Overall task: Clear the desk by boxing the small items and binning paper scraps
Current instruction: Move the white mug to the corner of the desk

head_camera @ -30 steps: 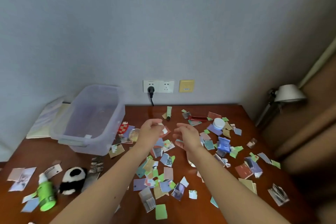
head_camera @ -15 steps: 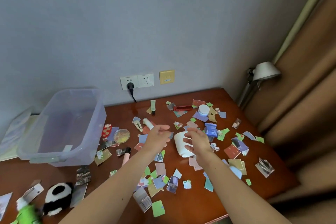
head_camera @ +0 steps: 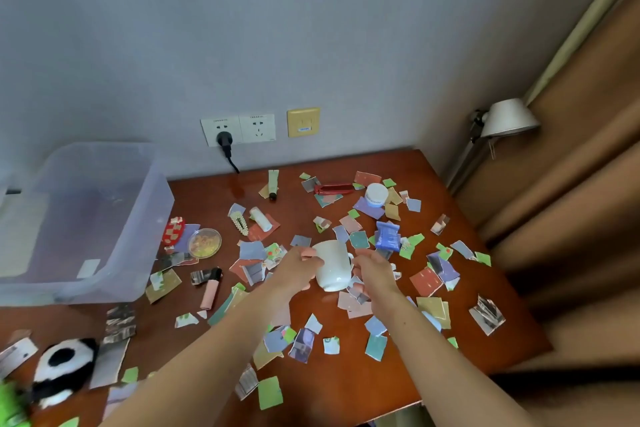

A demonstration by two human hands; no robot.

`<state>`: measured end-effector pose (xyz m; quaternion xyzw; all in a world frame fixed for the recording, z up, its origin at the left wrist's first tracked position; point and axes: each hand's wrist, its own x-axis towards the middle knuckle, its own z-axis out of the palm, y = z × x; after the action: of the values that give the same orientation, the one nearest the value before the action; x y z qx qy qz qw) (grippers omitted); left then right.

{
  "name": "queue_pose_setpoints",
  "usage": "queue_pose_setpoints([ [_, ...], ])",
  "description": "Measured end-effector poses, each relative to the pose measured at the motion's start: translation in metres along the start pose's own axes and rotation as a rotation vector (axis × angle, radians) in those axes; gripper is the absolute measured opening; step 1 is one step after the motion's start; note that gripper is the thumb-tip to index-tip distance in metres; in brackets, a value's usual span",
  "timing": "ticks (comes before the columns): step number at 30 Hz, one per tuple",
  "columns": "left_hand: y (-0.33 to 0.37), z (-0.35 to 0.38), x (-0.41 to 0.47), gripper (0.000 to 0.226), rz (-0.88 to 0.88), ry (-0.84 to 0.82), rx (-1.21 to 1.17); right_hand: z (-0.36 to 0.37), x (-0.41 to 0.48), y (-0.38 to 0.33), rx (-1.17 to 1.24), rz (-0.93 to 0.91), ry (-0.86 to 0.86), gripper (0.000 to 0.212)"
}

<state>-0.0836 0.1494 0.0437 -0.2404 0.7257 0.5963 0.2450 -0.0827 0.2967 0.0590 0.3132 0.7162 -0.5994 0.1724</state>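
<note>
A green scrap (head_camera: 270,392) lies at the near edge of the desk (head_camera: 204,198). To the left, a panda toy (head_camera: 62,367) lies beside grey paper strips. Torn paper scraps (head_camera: 375,347) in green, blue, pink and tan cover most of the desk from here to the wall.

Both forearms reach in over the scraps to the middle of the desk. There the mug (head_camera: 330,265), white and upright, is held just above the scraps between the two hands. The left hand (head_camera: 298,269) grips its left side, thumb at the rim and fingers curled under. The right hand (head_camera: 375,269) touches the handle side with bent fingers. Whether it grips or only steadies the mug I cannot tell.

Left of the hands lies a pink lighter (head_camera: 210,295). Beyond it are a round clear dish (head_camera: 204,243) and a red pouch (head_camera: 174,230). The clear plastic box (head_camera: 152,204) stands at the far left, tilted, well apart from the mug. Just behind the right hand is a blue packet (head_camera: 387,236).

Farther back lie a hair clip (head_camera: 239,224) and a white tube (head_camera: 261,218). Nearer the wall lie a white jar (head_camera: 376,195), a red stapler (head_camera: 334,189) and a green tube (head_camera: 273,184).

On the wall a black plug (head_camera: 224,140) sits in the left socket. A lamp (head_camera: 509,118) stands at the right, against the curtain (head_camera: 571,184).
</note>
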Motion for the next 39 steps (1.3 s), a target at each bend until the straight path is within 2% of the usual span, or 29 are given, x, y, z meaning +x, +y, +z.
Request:
queue_pose_setpoints([
  [6, 0.002, 0.023, 0.024, 0.046, -0.130, 0.077, -0.045, -0.004, 0.043, -0.007, -0.150, 0.057, -0.115, 0.038],
  [12, -0.001, 0.038, 0.041, 0.043, -0.125, 0.131, -0.040, -0.011, 0.075, -0.007, -0.279, 0.102, -0.297, 0.045],
  [13, -0.004, 0.041, 0.045, 0.050, -0.118, 0.141, -0.062, -0.012, 0.079, -0.007, -0.279, 0.114, -0.333, 0.044],
  [17, -0.035, 0.050, 0.074, 0.103, -0.130, 0.209, -0.100, -0.018, 0.090, -0.005, -0.207, 0.157, -0.422, 0.042],
  [19, -0.037, 0.053, 0.075, 0.110, -0.131, 0.236, -0.111, -0.021, 0.096, -0.003, -0.197, 0.163, -0.436, 0.043],
  [22, -0.016, 0.059, 0.058, 0.108, -0.173, 0.265, -0.097, -0.026, 0.103, -0.001, -0.178, 0.180, -0.476, 0.044],
  [27, 0.002, 0.069, 0.054, 0.101, -0.227, 0.316, -0.108, -0.044, 0.110, -0.017, -0.164, 0.151, -0.500, 0.029],
  [30, 0.022, 0.075, 0.060, 0.079, -0.191, 0.295, -0.155, -0.051, 0.119, -0.029, -0.114, 0.105, -0.404, 0.027],
  [33, 0.050, 0.083, 0.071, 0.080, -0.139, 0.261, -0.151, -0.057, 0.130, -0.049, -0.134, 0.057, -0.306, 0.021],
  [39, 0.102, 0.104, 0.098, 0.082, -0.046, 0.175, -0.139, -0.090, 0.159, -0.098, -0.095, 0.051, -0.260, 0.012],
])
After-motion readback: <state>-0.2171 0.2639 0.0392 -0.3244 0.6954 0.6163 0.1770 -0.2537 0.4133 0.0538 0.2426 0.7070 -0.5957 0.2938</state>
